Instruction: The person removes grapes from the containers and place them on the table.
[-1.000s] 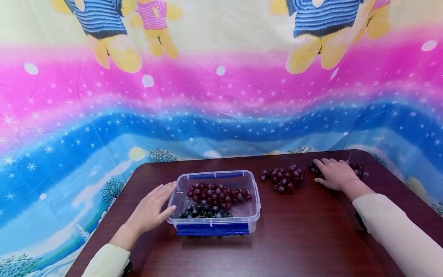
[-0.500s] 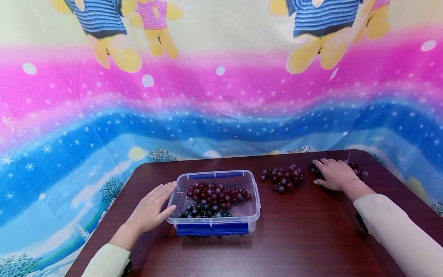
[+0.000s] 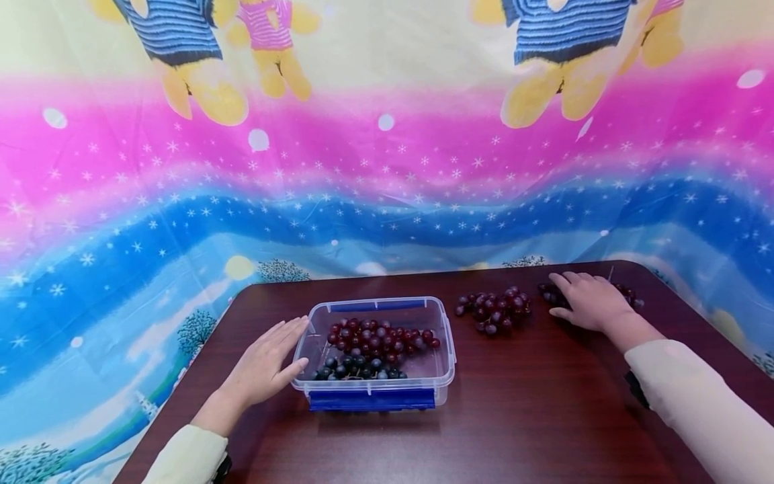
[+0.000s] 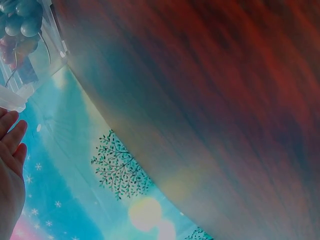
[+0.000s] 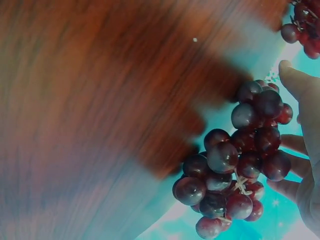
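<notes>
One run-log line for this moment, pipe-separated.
left hand: at tub | right hand: over far-right grapes | in tub: red bunch, dark bunch | middle grapes: on table

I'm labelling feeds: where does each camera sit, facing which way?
Head: on the head, facing forward and down at the container, grapes and table; left hand, right hand, sleeves show.
Left wrist: on that wrist, facing the container's corner, table and backdrop; left fingers show.
Right wrist: on that wrist, facing a grape bunch; right fingers show.
Head and left wrist share the container.
</notes>
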Tool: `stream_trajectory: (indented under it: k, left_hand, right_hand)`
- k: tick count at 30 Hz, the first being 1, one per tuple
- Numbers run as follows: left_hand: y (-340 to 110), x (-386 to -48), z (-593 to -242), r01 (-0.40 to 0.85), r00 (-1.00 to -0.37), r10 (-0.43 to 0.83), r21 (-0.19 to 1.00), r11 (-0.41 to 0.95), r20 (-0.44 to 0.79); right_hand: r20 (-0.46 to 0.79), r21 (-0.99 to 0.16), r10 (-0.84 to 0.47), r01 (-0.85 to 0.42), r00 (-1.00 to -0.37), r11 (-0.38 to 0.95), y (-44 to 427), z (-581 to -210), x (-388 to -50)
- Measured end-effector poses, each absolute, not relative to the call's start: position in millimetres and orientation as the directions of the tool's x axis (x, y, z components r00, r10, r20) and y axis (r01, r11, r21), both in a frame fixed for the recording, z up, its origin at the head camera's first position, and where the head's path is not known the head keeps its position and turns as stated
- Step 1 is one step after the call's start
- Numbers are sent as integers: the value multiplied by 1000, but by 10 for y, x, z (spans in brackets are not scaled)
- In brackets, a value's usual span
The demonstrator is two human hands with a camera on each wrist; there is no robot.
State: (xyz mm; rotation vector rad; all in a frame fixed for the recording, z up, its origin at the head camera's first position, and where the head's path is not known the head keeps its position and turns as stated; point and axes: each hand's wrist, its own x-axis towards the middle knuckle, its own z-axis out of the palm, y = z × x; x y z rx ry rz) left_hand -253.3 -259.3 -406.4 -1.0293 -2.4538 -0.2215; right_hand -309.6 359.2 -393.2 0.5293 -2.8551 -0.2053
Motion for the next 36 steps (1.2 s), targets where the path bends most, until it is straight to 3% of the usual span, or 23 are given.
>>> stream_trajectory:
  k: [26, 36]
  left_hand:
    - [-2579, -2551, -4050, 703, -617, 639, -44, 710, 460]
    - [-2585, -2534, -4064, 704, -613, 637, -42, 709, 467]
  right_hand:
    - [391, 85, -377, -375, -840, 923, 3273, -3584, -2929]
    - [533, 119, -456, -470, -713, 875, 2906, -3423, -2878]
